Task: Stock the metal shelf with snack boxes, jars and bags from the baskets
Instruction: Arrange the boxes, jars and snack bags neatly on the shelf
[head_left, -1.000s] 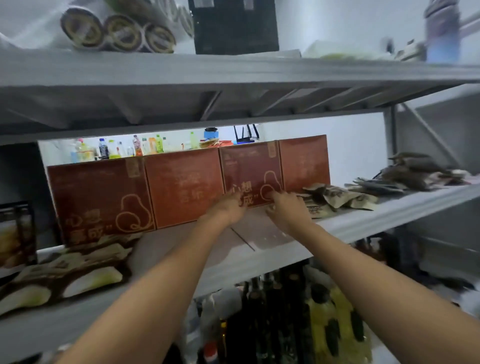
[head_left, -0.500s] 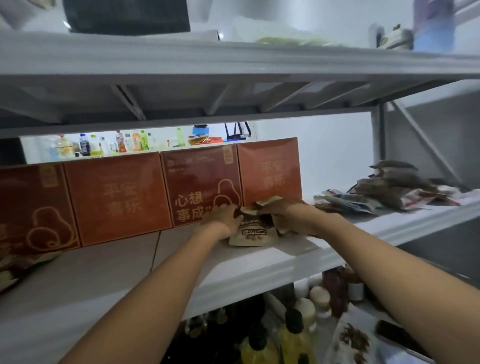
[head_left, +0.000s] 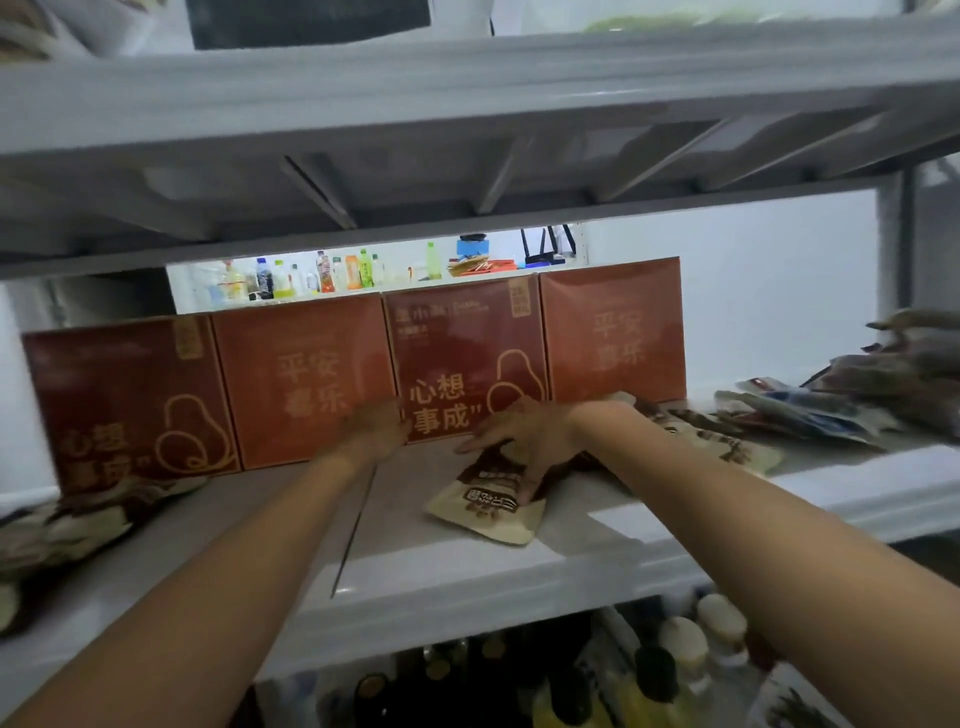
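Frame centre: right hand (head_left: 524, 441) lies fingers spread, flat on beige-and-brown snack bag (head_left: 488, 512) on grey metal shelf (head_left: 447, 571); left hand (head_left: 376, 426) touches red cardboard boxes (head_left: 306, 389), grip state cannot be told.

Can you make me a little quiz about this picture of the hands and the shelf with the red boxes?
1. How many red boxes stand in a row at the back of the shelf?
2. True or false: the right hand presses on a snack bag lying flat on the shelf.
3. What does the left hand touch: A) a bottle, B) the front of a red box, C) the shelf above?

Key
1. Four.
2. True.
3. B; it holds nothing.
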